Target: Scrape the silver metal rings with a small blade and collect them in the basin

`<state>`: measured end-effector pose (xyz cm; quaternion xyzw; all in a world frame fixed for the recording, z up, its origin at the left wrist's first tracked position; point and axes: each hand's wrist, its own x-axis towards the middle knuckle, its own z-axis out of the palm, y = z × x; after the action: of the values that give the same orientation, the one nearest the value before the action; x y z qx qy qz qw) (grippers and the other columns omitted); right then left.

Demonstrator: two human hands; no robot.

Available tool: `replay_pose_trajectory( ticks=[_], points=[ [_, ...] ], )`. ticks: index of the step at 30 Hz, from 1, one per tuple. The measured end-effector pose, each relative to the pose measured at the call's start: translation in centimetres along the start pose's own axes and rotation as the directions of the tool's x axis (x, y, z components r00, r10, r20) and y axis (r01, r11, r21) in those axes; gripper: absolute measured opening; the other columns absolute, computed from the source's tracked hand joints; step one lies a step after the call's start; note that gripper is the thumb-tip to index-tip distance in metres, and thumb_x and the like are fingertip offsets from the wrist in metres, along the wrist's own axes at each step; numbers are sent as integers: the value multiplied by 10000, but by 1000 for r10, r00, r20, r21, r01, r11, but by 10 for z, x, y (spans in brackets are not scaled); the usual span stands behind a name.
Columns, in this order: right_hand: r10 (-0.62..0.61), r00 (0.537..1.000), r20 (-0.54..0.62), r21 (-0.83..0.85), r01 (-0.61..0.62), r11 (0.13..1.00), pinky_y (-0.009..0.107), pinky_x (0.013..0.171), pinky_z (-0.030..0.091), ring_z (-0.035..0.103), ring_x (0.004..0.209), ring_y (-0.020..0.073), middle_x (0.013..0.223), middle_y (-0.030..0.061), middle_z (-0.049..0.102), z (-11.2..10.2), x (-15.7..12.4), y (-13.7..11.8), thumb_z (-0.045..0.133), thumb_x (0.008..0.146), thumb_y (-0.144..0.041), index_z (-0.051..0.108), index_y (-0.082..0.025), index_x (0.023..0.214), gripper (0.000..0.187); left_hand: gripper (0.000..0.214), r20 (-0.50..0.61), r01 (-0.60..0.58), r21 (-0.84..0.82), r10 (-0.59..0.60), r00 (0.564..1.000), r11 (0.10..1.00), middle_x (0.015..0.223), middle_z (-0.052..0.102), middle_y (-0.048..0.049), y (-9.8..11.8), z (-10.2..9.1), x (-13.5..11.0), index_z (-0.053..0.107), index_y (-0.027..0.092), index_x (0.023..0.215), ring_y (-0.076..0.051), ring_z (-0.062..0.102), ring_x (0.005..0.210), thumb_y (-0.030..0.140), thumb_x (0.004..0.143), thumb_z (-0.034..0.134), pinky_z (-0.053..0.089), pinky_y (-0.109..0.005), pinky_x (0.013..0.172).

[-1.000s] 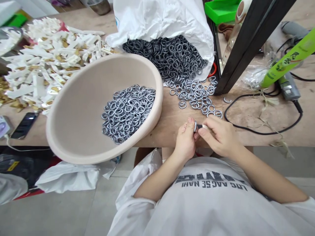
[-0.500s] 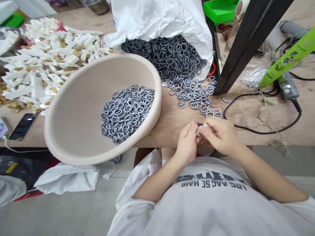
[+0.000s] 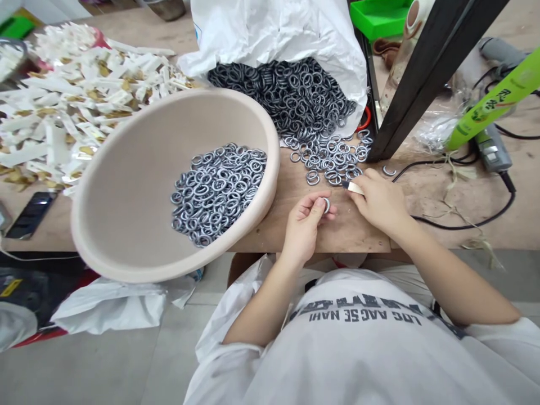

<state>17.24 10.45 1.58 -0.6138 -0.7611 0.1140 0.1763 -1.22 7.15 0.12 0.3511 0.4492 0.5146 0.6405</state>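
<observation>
My left hand (image 3: 304, 220) pinches a single grey metal ring (image 3: 326, 205) between thumb and fingers, just right of the beige bowl (image 3: 126, 191). My right hand (image 3: 379, 199) is closed on a small pale tool with a dark tip (image 3: 351, 187), whose tip touches the loose rings (image 3: 333, 157) spread on the wooden table (image 3: 422, 197). The bowl holds a heap of grey rings (image 3: 217, 188). Behind it a white plastic bag (image 3: 274, 34) lies open with many darker rings (image 3: 291, 93) spilling out.
A pile of white and gold tags (image 3: 63, 107) covers the table's left. A phone (image 3: 29, 214) lies near the left front edge. A black slanted post (image 3: 422, 73), a green bottle (image 3: 493, 107), a grey power tool (image 3: 493, 149) and a black cable (image 3: 464, 225) occupy the right.
My hands have come apart. The left one moved left toward the bowl with a ring; the right one moved up to the loose rings with the tool.
</observation>
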Motion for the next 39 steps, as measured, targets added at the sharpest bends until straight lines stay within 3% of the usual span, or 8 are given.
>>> replay_pose_trajectory(
  ticks=[2, 5, 8, 12, 16, 19, 23, 39],
  points=[
    [-10, 999, 36, 320, -2, 947, 310, 602, 274, 497, 723, 176, 812, 33, 558, -4, -3, -5, 561, 971, -376, 575, -204, 779, 258, 350, 3, -52, 75, 52, 999, 996, 937, 686, -26, 3, 0, 0, 702, 198, 1084, -106, 611, 767, 459, 853, 740, 502, -226, 751],
    [-28, 983, 182, 752, -120, 649, 284, 583, 324, 420, 611, 133, 666, -33, 448, -8, -12, -19, 549, 966, -542, 489, -222, 745, 394, 342, 70, -140, 227, 127, 989, 964, 871, 661, -19, 5, 7, -4, 689, 192, 972, -121, 551, 750, 523, 892, 673, 447, -228, 719],
    [18, 974, 225, 843, -204, 498, 281, 556, 322, 397, 567, 120, 630, -49, 428, -7, -23, -33, 546, 934, -654, 478, -229, 743, 471, 431, 74, -198, 275, 185, 980, 941, 710, 560, 2, 4, 15, -10, 609, 185, 742, -130, 477, 696, 579, 914, 608, 385, -246, 667],
    [62, 997, 49, 800, -77, 595, 298, 696, 413, 532, 749, 156, 818, -6, 575, -4, -29, -39, 666, 892, -591, 568, -231, 900, 373, 494, -10, -134, 117, 136, 991, 984, 623, 448, 24, 0, 25, -15, 539, 193, 664, -118, 371, 591, 631, 872, 633, 339, -263, 588],
    [9, 999, 46, 826, -43, 562, 301, 703, 418, 525, 739, 158, 791, -12, 545, -4, -27, -33, 595, 950, -558, 575, -229, 900, 333, 502, -9, -54, -30, 53, 999, 998, 576, 396, 34, 1, 31, -15, 500, 197, 642, -105, 317, 529, 616, 889, 626, 269, -265, 521],
    [-32, 1000, -1, 709, 23, 705, 296, 664, 370, 496, 692, 146, 753, -16, 534, -9, -32, -31, 530, 993, -526, 572, -222, 878, 327, 523, -53, 14, -89, -19, 998, 996, 550, 352, 42, 4, 33, -15, 444, 204, 610, -100, 276, 501, 607, 893, 621, 218, -269, 494],
    [-224, 974, -25, 467, 209, 859, 303, 647, 314, 485, 671, 140, 735, -8, 539, -16, -44, -36, 484, 1028, -443, 510, -213, 796, 328, 496, -159, 10, -106, -27, 987, 994, 603, 388, 41, 5, 36, -15, 469, 199, 628, -101, 318, 546, 587, 850, 685, 281, -265, 531],
    [-265, 957, -122, 306, 290, 907, 293, 624, 293, 466, 646, 136, 732, -1, 559, -12, -48, -37, 486, 1032, -422, 514, -205, 776, 337, 439, -191, -29, -187, -7, 981, 982, 669, 440, 39, 0, 43, -21, 511, 178, 679, -96, 379, 614, 528, 873, 692, 343, -246, 603]
  ],
)
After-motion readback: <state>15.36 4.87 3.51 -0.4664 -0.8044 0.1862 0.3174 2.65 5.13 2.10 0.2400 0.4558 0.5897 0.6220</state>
